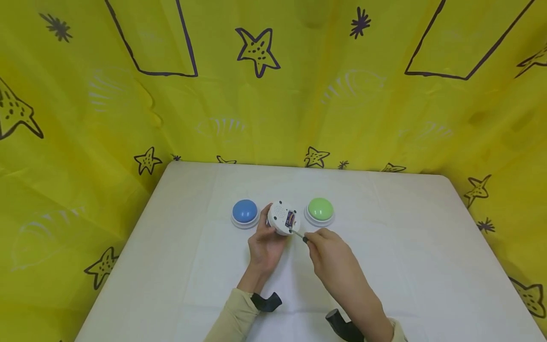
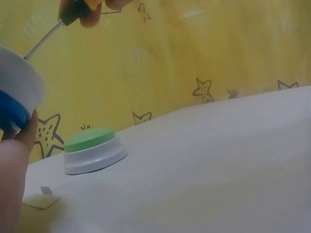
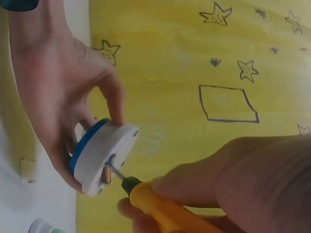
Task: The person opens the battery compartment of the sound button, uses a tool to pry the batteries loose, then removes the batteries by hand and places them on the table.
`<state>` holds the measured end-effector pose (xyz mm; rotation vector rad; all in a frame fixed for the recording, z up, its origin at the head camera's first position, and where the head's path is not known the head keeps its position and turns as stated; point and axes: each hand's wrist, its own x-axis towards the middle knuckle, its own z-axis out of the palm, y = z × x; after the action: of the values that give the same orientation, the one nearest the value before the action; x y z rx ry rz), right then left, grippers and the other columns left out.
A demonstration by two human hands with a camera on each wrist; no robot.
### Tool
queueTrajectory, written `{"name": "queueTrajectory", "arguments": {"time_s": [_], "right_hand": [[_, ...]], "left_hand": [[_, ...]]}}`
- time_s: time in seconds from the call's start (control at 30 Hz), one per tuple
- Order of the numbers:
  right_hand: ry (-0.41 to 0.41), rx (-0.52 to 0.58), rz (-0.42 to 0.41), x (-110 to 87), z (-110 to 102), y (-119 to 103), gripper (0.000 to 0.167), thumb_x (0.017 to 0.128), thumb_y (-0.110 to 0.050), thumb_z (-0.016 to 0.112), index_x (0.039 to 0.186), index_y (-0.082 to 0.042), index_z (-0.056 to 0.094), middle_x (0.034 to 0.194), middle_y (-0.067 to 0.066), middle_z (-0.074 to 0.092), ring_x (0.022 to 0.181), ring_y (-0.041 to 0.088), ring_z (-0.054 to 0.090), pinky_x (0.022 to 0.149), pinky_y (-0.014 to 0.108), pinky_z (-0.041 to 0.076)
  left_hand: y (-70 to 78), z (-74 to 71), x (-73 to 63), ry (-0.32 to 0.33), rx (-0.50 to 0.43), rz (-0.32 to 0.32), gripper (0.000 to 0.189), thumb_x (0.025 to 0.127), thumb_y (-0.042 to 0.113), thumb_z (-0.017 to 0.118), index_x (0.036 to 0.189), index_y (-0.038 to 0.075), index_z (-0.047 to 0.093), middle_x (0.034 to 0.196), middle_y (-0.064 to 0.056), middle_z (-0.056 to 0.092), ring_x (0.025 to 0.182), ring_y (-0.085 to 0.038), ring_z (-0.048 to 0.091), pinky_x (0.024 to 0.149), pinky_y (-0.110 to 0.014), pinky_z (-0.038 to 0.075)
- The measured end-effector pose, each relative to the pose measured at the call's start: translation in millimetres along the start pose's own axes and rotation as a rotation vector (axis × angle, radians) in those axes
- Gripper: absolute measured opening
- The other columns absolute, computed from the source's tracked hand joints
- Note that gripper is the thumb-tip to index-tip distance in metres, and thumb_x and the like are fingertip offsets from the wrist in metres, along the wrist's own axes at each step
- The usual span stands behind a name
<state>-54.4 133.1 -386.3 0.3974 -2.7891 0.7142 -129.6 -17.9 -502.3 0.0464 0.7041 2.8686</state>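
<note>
My left hand (image 1: 267,249) grips a round white push button (image 1: 278,217) by its rim. Its underside, with small dark feet and an uncovered battery compartment (image 1: 290,219), faces up toward me. The blue dome (image 3: 88,141) of this button points away, seen in both wrist views. In my right hand (image 1: 337,261) is a screwdriver (image 3: 155,204) with a yellow handle and dark green collar, its thin metal shaft angled down to the left. The shaft's tip is at the edge of the compartment, where batteries (image 3: 107,175) show.
Another blue-domed button (image 1: 245,211) stands on the white table (image 1: 384,266), left of the held one. A green-domed button (image 1: 320,209) stands to the right. The left wrist view shows a small flat piece (image 2: 43,201) on the table. Yellow patterned cloth (image 1: 273,109) hangs behind.
</note>
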Motion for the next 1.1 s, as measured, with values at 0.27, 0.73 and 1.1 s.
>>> {"name": "queueTrajectory", "arguments": {"time_s": [0.27, 0.73, 1.1], "right_hand": [[0.161, -0.122, -0.078, -9.7, 10, -8, 0.025, 0.086, 0.007, 0.076, 0.108, -0.004, 0.076, 0.093, 0.006, 0.067, 0.082, 0.022, 0.063, 0.061, 0.033, 0.056], [0.401, -0.215, -0.17, -24.2, 44, -12, 0.04, 0.076, 0.014, 0.076, 0.115, 0.006, 0.073, 0.101, 0.014, 0.065, 0.083, 0.027, 0.058, 0.052, 0.033, 0.054], [0.438, -0.15, -0.186, -27.4, 56, -9, 0.041, 0.077, 0.012, 0.078, 0.117, 0.005, 0.073, 0.103, 0.013, 0.066, 0.085, 0.027, 0.061, 0.058, 0.035, 0.056]], "left_hand": [[-2.0, -0.6, -1.6, -0.011, 0.068, 0.031, 0.063, 0.087, 0.0, 0.029, 0.145, 0.023, 0.04, 0.165, -0.006, 0.03, 0.151, -0.023, 0.034, 0.12, -0.033, 0.039], [-3.0, 1.4, -0.6, 0.032, 0.003, 0.047, 0.062, 0.088, 0.004, 0.032, 0.146, 0.026, 0.038, 0.168, -0.005, 0.028, 0.153, -0.026, 0.033, 0.121, -0.034, 0.039], [-2.5, 2.3, -1.6, 0.015, -0.049, 0.049, 0.062, 0.088, 0.003, 0.033, 0.147, 0.022, 0.034, 0.168, -0.006, 0.024, 0.159, -0.03, 0.02, 0.12, -0.034, 0.038]]}}
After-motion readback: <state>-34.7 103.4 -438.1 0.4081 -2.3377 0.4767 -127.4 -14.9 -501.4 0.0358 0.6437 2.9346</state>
